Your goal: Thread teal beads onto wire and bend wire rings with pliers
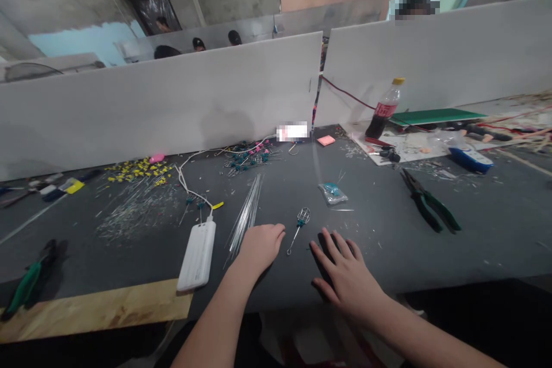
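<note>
Between my hands a small wire piece (303, 217) lies on the dark table, with a round wire cage, a teal bead and a looped stem. Left of it, my left hand (261, 248) rests with curled fingers; their inner side is hidden, so I cannot make out what they hold, if anything. My right hand (342, 267) lies palm down with spread fingers, holding nothing. A bundle of thin straight wires (248, 210) lies beside my left hand. Beyond my right hand sits a small clear bag (333, 193) with teal pieces inside.
A white power bank (197, 256) with a cable lies left. Green-handled pliers (431, 204) lie right, and another green-handled tool (28, 284) far left. Yellow bits (140, 171) and teal-beaded wires (248, 158) are scattered behind. A cola bottle (383, 109) stands near the white partition (172, 103).
</note>
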